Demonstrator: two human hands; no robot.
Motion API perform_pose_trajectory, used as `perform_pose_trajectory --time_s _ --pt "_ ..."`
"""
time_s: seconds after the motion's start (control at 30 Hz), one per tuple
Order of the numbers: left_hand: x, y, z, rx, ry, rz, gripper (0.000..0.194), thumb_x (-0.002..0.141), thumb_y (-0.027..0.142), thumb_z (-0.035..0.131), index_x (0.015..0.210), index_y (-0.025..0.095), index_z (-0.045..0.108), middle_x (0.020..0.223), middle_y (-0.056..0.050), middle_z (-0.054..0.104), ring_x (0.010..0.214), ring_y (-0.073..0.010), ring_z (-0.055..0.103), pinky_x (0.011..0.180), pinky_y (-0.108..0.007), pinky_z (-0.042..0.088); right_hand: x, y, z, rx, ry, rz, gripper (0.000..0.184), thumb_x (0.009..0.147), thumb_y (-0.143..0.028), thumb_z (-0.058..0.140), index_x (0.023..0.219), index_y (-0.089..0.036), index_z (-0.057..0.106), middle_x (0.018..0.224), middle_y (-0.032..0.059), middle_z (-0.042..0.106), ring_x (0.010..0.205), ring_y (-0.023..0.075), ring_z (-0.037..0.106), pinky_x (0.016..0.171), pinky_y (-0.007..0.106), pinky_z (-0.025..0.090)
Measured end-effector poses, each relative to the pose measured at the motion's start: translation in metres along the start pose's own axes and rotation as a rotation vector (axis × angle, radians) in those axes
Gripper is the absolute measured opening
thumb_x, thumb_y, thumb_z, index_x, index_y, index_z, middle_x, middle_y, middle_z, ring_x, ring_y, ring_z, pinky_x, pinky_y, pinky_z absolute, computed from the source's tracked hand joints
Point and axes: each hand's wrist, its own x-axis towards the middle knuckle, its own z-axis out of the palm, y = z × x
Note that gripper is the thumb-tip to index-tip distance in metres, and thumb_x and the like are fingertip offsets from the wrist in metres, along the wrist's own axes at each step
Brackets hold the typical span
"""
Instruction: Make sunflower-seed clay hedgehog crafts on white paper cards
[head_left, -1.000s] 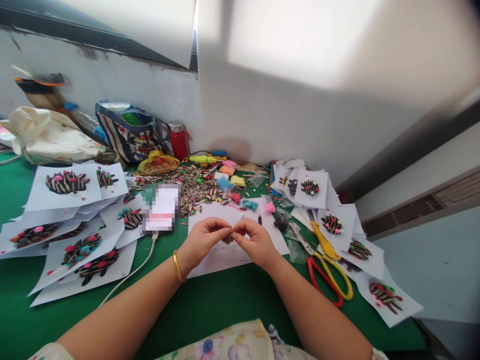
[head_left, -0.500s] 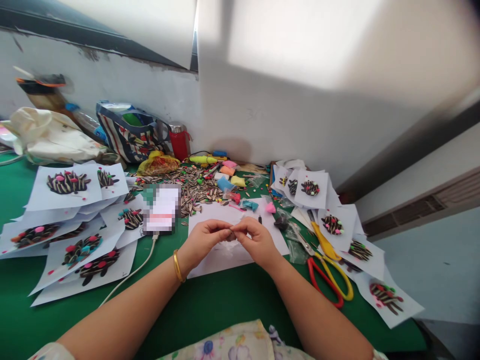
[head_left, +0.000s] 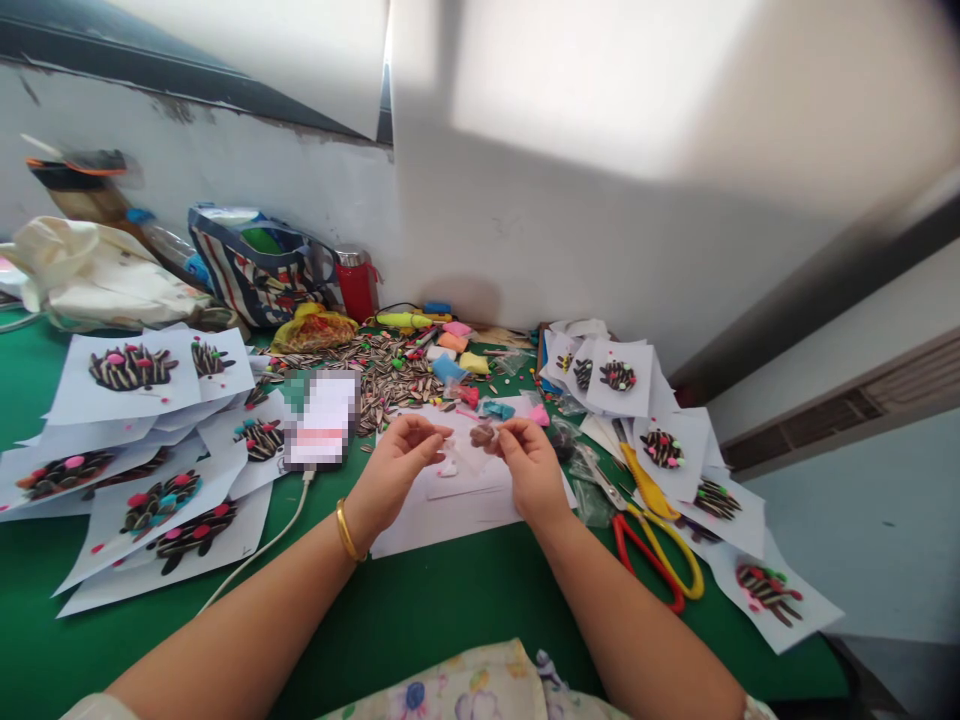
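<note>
Over the white paper (head_left: 420,520), my right hand (head_left: 534,465) pinches a small brown lump of modelling clay (head_left: 482,436) between thumb and fingers. My left hand (head_left: 401,465) is a short way to its left, thumb and forefinger brought together; whatever may be between them is too small to make out. Between the hands, a thin see-through piece of plastic (head_left: 466,458) shows faintly. A small white bit (head_left: 448,467) lies on the paper below my left fingertips. A smaller sheet (head_left: 472,490) rests on the larger paper.
Sunflower seeds (head_left: 382,370) are heaped at the back, beside colored clay packs (head_left: 450,368). Decorated sheets (head_left: 172,400) pile up left, more sheets (head_left: 716,500) right. Scissors (head_left: 660,550) lie right of my forearm. A phone (head_left: 322,420) with a cable stands left; a red flask (head_left: 357,285) behind.
My hands were together at the fingertips over a small brown piece. Now they have parted, and the brown lump shows in my right fingers. The view has shifted slightly.
</note>
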Motion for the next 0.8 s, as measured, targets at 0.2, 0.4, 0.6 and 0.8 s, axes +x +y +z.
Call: perform_pose_trajectory --time_s 0.2,0.4,0.6,0.8 --pt "-0.003 -0.002 0.007 0.021 -0.054 -0.047 0.028 0.070 0.027 0.080 0.081 0.018 0.056 0.097 -0.004 0.069 0.087 -0.0170 0.065 0.074 -0.030 0.053 0.006 0.004 -0.002 0.112 0.074 0.097 0.017 0.081 -0.035 0.069 0.090 -0.023 0.060 0.082 -0.0024 0.064 0.073 0.0122 0.062 0.069 0.026 0.045" --pt "-0.002 -0.003 0.008 0.081 0.047 0.017 0.021 0.071 0.029 0.077 0.081 0.016 0.065 0.081 -0.003 0.066 0.070 -0.0133 0.061 0.065 -0.027 0.050 0.000 -0.002 0.005 0.109 -0.031 0.118 0.024 0.073 -0.032 0.076 0.087 -0.023 0.058 0.081 -0.0041 0.062 0.074 0.0144 0.066 0.072 0.029 0.048" --pt "-0.001 -0.003 0.006 0.045 0.107 0.068 0.030 0.069 0.028 0.079 0.082 0.019 0.055 0.076 0.003 0.060 0.068 -0.0111 0.058 0.064 -0.024 0.049 -0.002 -0.003 0.004 -0.013 -0.136 0.108 0.021 0.077 -0.033 0.072 0.081 -0.022 0.055 0.075 -0.0036 0.062 0.075 0.0154 0.066 0.074 0.031 0.049" --pt "-0.001 -0.002 0.004 0.098 0.088 0.099 0.024 0.072 0.028 0.076 0.079 0.018 0.056 0.074 0.003 0.057 0.066 -0.0100 0.055 0.063 -0.023 0.047 -0.005 -0.003 0.005 -0.107 -0.193 0.003 0.036 0.074 -0.029 0.074 0.104 -0.027 0.054 0.080 -0.0042 0.060 0.076 0.0147 0.062 0.073 0.031 0.051"
